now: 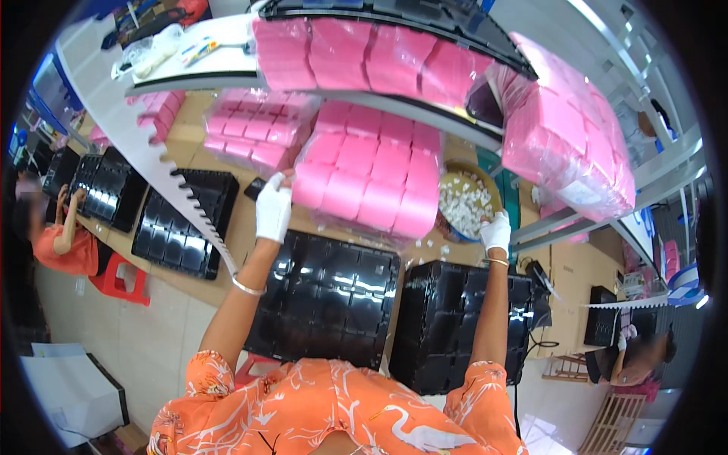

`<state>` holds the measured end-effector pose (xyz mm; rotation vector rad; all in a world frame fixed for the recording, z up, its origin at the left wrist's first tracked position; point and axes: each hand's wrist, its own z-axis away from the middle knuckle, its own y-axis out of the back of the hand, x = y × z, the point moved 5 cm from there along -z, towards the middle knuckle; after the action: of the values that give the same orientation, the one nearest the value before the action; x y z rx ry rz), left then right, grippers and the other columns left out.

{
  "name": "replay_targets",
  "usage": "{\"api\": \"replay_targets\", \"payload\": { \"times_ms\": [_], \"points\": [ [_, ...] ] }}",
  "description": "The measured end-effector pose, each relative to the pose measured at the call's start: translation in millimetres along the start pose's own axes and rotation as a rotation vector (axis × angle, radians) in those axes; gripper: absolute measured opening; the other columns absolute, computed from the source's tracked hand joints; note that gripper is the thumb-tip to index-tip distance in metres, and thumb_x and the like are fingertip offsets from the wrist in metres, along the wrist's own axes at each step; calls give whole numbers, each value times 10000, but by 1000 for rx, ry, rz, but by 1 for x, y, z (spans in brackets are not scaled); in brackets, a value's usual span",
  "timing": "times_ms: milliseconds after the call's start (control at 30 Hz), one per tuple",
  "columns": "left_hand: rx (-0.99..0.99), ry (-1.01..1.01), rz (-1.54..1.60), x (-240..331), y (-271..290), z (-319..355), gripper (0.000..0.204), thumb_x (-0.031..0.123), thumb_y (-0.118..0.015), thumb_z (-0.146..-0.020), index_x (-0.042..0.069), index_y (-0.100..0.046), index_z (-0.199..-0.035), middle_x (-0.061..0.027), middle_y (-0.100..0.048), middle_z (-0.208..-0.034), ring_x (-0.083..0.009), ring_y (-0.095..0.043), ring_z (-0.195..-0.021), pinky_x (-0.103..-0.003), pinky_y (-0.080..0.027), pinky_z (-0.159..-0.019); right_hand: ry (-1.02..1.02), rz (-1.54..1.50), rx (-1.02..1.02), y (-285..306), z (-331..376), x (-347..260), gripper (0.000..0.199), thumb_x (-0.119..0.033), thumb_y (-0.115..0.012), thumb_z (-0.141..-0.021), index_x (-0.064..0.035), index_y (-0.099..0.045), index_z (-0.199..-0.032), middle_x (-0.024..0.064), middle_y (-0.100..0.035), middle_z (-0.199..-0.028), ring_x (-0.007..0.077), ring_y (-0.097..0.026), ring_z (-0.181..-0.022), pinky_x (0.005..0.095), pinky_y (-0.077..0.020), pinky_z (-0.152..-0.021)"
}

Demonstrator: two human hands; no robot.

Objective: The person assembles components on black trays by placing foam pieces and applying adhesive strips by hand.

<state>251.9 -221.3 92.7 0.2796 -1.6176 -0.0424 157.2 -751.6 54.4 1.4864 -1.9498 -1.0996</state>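
My left hand (273, 208), in a white glove with bare fingertips, reaches to the left side of a thick bundle of pink sheets or pouches (362, 176). Its fingers are bent together at the bundle's edge; what they grip is hidden. At the right rim of a round bowl (447, 225), my right hand (496, 232), gloved the same way, has its fingers curled in; anything in them is too small to make out. Small white pieces (470, 199) fill the bowl, and a few lie scattered on the table beside it. A black compartmented tray (322, 292) lies in front of me.
A stack of black trays (447, 326) stands at right, another black tray (186, 220) at left. More pink bundles (258, 125) lie behind and on the overhead shelf (205, 80). A notched white strip (163, 155) slants down at left. Co-workers (64, 235) sit on both sides.
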Motion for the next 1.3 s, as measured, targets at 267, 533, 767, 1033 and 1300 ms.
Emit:
{"api": "replay_targets", "payload": {
  "times_ms": [267, 533, 767, 1033, 1300],
  "points": [
    [-160, 259, -13, -94, -76, -217, 625, 538, -501, -977, -22, -627, -1224, -122, -687, -1100, -226, -591, -967, -355, -466, -856, -219, -538, -329, -62, -100, -120, 391, -446, -580, -889, -105, -724, -1016, 205, -694, -1054, 397, -633, -1034, 467, -486, -906],
    [-334, -220, -482, -49, -103, -255, 364, 286, -650, -874, 14, -650, -1117, -152, -692, -1105, -287, -671, -956, -369, -546, -912, -206, -777, -173, -104, -121, -143, 219, -166, -637, -783, -64, -707, -963, 153, -725, -897, 299, -695, -822, 367, -542, -776],
    [-325, -390, -354, -55, -22, -172, 190, 76, -618, -840, -2, -653, -1010, -180, -698, -968, -332, -681, -869, -381, -550, -846, -59, -1306, -323, -41, -51, -173, 163, 53, -679, -820, -47, -677, -948, 13, -677, -920, 97, -607, -817, 244, -492, -742],
    [-582, -504, -103, -19, 7, -86, 389, 85, -665, -825, 83, -682, -1214, -92, -607, -1370, -309, -330, -1459, -391, -320, -1164, -149, -1132, -476, 2, 8, -137, 330, 49, -600, -833, -59, -686, -1133, 107, -641, -1227, 226, -587, -1163, 309, -460, -996],
    [-582, -428, -132, -33, 27, -39, 292, 47, -682, -801, 88, -756, -1081, -81, -576, -1396, -256, -458, -1360, -366, -334, -1162, -233, -946, -205, 45, 87, -191, 520, -103, -726, -820, -100, -591, -1322, 181, -502, -1368, 319, -535, -1230, 361, -453, -1043]
  ]
}}
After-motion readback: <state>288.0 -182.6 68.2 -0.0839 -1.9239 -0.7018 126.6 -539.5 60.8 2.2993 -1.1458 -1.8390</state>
